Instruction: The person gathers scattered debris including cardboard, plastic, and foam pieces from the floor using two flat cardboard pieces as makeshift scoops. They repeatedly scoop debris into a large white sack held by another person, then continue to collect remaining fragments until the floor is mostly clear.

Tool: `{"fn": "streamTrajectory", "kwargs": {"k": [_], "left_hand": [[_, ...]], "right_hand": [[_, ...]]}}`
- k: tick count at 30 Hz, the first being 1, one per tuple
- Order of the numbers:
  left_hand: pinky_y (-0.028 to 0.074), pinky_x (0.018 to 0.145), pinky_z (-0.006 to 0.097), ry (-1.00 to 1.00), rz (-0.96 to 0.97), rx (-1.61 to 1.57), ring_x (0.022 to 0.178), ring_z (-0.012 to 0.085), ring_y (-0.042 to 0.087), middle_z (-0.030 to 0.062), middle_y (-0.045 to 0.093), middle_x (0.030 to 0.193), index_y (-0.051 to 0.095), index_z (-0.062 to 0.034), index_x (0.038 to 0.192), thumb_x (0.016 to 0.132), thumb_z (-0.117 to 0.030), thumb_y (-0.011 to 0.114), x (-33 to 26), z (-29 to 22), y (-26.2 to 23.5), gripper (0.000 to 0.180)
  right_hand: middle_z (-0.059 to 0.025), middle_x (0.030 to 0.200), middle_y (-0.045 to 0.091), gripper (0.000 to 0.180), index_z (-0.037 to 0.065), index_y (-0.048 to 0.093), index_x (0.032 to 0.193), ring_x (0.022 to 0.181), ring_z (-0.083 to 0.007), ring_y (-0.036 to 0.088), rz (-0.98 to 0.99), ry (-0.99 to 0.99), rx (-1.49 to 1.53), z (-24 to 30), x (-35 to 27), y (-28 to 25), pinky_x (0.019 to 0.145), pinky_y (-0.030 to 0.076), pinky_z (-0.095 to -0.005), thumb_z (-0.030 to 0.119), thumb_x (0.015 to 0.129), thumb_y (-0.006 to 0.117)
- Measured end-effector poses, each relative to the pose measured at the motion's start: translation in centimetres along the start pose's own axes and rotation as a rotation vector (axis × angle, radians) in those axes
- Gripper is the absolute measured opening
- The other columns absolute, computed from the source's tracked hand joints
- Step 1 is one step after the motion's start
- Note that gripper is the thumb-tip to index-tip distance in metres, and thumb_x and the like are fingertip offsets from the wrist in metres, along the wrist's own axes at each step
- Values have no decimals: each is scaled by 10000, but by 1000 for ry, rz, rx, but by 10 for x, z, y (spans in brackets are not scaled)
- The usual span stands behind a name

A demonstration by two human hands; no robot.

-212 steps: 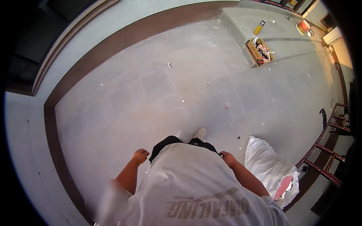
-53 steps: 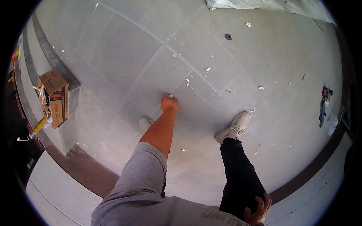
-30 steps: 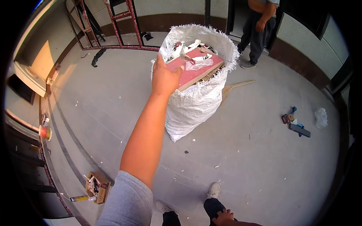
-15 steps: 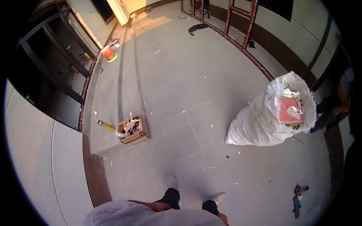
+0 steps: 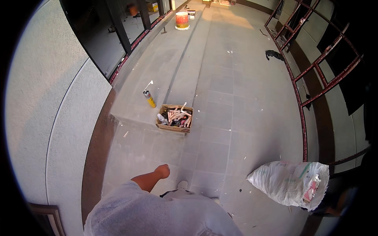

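Observation:
My left hand (image 5: 162,171) hangs in front of me at the end of a bent forearm, fingers curled in, and nothing shows in it. It touches nothing. My right hand is out of sight. Ahead of the left hand, a cardboard box (image 5: 171,128) stands at the corner of a low step, filled with pinkish strips, dark scraps and a whitish bundle. Just left of the box, a yellow and grey spray-foam can (image 5: 149,99) with a white nozzle tube stands on the step.
A white woven sack (image 5: 283,183) of debris leans open at right. Dark red metal frames (image 5: 302,118) line the right wall. A red and yellow bucket (image 5: 182,21) stands farther along the step (image 5: 141,114), beside glass doors (image 5: 118,35). A black rag (image 5: 274,55) lies on the floor.
My view has swung left and moved closer to the box. The left hand has come up into sight. The sack now appears lower at right, with a person's legs beside it mostly lost in shadow.

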State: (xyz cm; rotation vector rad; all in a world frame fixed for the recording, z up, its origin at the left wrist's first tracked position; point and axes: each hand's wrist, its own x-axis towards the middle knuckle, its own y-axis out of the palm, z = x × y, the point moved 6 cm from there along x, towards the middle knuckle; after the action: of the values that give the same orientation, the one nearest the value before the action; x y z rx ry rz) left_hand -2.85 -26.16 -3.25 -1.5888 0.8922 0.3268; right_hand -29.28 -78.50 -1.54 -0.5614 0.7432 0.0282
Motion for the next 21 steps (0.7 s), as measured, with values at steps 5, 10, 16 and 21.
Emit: {"fn": "streamTrajectory", "kwargs": {"k": [5,10,16,21], "left_hand": [[568,948,444,-22,264,199,1095,381,704,194,736,1148,750,-30,1053,885,-263,668,1,122,57,299],[593,797,422,-503,-196,-903,870,303,746,131,765,952,737,-36,913,931,-331,667,-16,80,-26,304],[527,956,464,-442,-348,-953,1064,418,681,233,739,988,730,-10,977,1009,-522,495,26,11,-130,565],[511,1012,477,-661,-321,-865,1131,445,659,262,713,1153,739,-19,1053,980,-417,546,7,85,-79,448]], "right_hand": [[-114,951,768,376,38,751,1133,905,-217,729,22,-80,-11,43,53,-19,835,568,-336,348,920,738],[-66,813,701,268,64,709,1058,731,-213,672,91,-22,-165,3,122,-90,670,554,-382,308,986,626],[-55,1082,776,402,192,667,1364,970,-189,692,295,20,-898,-69,205,-246,800,557,-416,336,1050,460],[-56,680,571,252,85,616,897,531,-228,546,-35,490,52,141,219,-218,498,468,-426,309,1005,575]]}}
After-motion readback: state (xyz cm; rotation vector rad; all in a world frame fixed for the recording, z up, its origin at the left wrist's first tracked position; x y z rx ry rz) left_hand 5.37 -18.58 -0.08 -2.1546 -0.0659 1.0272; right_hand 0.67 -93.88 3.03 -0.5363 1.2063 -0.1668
